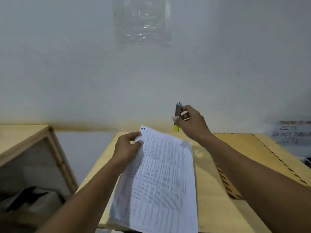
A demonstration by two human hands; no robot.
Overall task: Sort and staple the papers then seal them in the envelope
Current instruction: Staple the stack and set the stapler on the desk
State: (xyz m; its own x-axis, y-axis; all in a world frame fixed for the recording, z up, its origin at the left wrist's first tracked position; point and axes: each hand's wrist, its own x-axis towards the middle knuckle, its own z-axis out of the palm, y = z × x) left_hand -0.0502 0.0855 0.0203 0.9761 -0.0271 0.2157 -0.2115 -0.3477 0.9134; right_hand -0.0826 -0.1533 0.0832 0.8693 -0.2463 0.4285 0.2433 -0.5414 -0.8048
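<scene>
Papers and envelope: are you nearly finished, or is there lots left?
Partly. The papers look gathered into one stack, page 1 on top, pinched at a corner by the left hand. The right hand holds the stapler up, not yet on them. The envelope lies unused on the table; stapling and sealing remain.

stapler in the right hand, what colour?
Grey metal body with a yellow end, in the head view: stapler, held by the right hand.

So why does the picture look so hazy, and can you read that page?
Head view: dim, soft light and motion blur smear the papers, so only a "1" at the corner reads; the stapler in the right hand is blurred; the wide lens bends the table edges.
</scene>
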